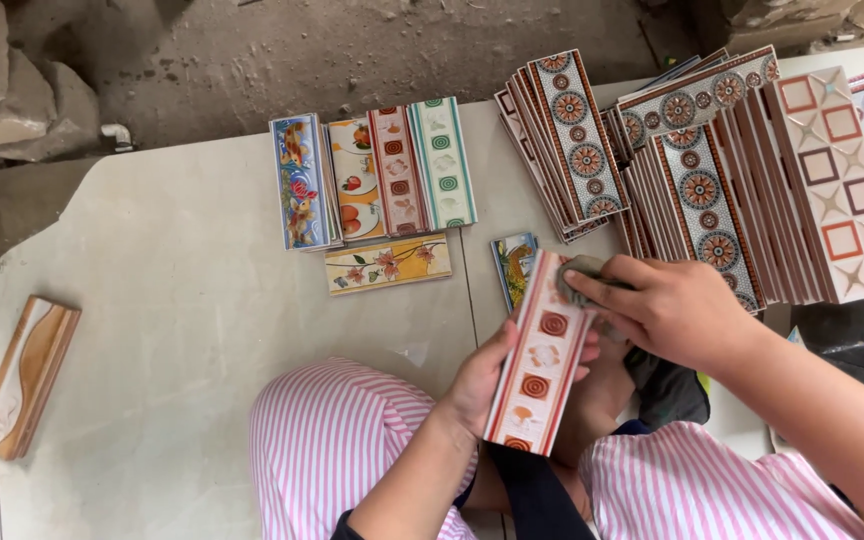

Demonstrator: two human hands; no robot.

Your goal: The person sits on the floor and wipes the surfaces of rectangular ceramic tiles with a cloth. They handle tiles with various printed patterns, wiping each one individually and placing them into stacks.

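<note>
Left hand (482, 385) grips a striped border tile (540, 365) upright over the lap. Right hand (672, 310) presses a grey cloth (582, 280) against its top end. Patterned tile stacks (732, 170) lie on the floor slab (172, 300) beyond.

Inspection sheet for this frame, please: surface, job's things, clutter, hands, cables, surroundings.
Surface: pale stone slab, dusty, with a chipped left corner.
Job's things: long ceramic border tile with red stripes and round motifs, held tilted; small grey cloth pad pressed on its top end.
Clutter: row of four patterned tiles; yellow floral tile lying flat; small blue tile; leaning stacks of mandala-pattern tiles; square-pattern tile stack; wavy brown-and-white tile lying apart at left.
Hands: left hand grips the tile's edge; right hand holds the pad.
Cables: nothing seen.
Surroundings: bare concrete floor; rough stone blocks upper left.
</note>
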